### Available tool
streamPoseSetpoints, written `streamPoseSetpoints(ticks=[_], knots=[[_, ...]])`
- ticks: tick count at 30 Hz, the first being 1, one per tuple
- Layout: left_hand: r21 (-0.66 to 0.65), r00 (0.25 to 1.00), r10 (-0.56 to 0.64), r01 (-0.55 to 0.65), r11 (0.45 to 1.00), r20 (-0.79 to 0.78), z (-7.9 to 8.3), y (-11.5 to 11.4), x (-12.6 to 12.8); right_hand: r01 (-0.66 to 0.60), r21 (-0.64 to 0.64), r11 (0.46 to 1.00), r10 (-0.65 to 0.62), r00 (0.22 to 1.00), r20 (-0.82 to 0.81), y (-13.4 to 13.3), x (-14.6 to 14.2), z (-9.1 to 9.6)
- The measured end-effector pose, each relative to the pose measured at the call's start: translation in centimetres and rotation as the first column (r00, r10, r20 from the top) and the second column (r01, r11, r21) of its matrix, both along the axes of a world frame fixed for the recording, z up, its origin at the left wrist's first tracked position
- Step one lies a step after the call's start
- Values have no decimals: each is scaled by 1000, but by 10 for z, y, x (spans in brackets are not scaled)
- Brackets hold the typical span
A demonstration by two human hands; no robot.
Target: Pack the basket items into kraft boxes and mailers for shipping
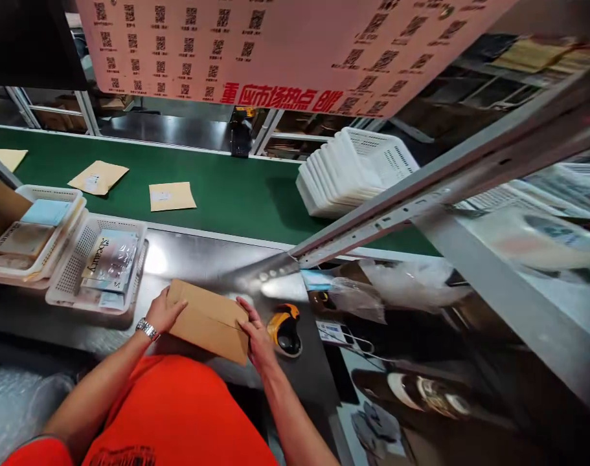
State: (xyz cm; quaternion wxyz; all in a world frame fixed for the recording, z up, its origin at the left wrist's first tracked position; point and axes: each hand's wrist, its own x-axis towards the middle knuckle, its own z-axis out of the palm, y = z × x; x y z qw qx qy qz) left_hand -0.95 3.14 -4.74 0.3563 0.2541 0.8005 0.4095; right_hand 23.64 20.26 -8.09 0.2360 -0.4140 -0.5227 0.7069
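A brown paper envelope [207, 318] is held between my two hands, tilted above the metal bench. My left hand [164, 312] grips its left end, thumb on top. At the right end my right hand [256, 333] closes on the edge, fingers partly behind the paper. Just right of that hand a yellow and black barcode scanner [285, 329] stands on the bench. To the left sits a white basket [61, 288] with flat printed packs [111, 259] inside it.
A green conveyor belt [236, 194] runs behind the bench, carrying several paper envelopes [172, 196] and stacked white baskets [333, 175]. A metal post [372, 223] slants across the right. Overhead hangs a pink QR-code board [295, 52]. Another basket [46, 255] stands at far left.
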Motion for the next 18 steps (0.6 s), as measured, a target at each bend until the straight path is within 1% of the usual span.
streamPoseSetpoints(ticks=[1,3,5,9,13,16,17,18], knots=[[14,1000,11,-12,1000,19,2,0,0,0,66,998,-3,999,38,-2,-2,-1],[56,999,-5,3,998,32,6,-1,-1,-23,191,981,4,995,98,-5,-5,-3],[84,999,-29,26,996,36,9,-4,-1,-34,240,970,9,994,106,-7,-7,-6],[117,996,-57,49,992,71,12,-11,-2,27,251,968,-42,998,53,-12,-11,-14],[118,997,-48,40,992,63,9,-12,-2,54,226,973,-57,998,6,-13,-14,-21],[89,999,-40,37,995,36,6,-10,-3,20,171,985,-17,1000,-19,-2,-4,-32],[82,999,-46,44,996,28,5,-9,-3,23,168,986,-22,1000,-5,4,3,-37],[78,998,-57,55,995,21,6,-8,-4,49,187,981,-57,998,38,12,13,-43]])
